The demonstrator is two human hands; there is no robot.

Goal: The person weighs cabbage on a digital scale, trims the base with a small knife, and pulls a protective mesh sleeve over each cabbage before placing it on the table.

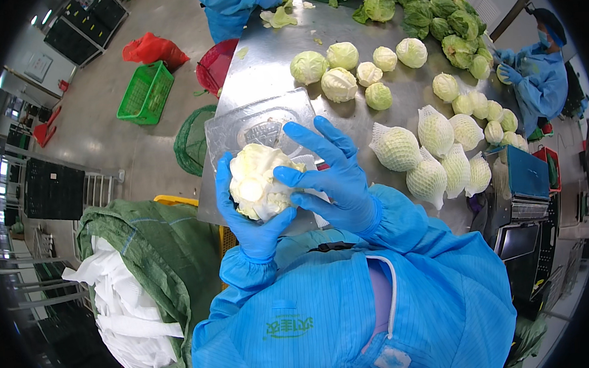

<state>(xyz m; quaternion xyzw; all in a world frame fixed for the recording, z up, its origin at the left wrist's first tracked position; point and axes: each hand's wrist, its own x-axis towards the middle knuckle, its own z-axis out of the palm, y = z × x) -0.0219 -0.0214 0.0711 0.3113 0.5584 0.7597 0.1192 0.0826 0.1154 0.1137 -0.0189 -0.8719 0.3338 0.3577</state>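
Observation:
My left hand (252, 233), in a blue glove, cups a pale, trimmed cabbage (252, 178) from the left and below. The cut stem end of the cabbage faces up towards me. My right hand (342, 189), also blue-gloved, is at the cabbage's right side with its fingers spread. Two of its fingertips overlap the cabbage's edge; whether they pinch a leaf I cannot tell. Beneath both hands lies a flat platform covered in clear plastic (231, 120) on the steel table (268, 60). White material (321, 220) shows partly behind my right hand.
Several cabbages in white foam nets (395, 148) lie to the right, bare trimmed cabbages (339, 84) farther off, and a leafy pile (445, 16) behind. A green sack of white strips (153, 256) stands left. Co-workers (543, 76) handle cabbages right and at top. A green crate (145, 94) is on the floor.

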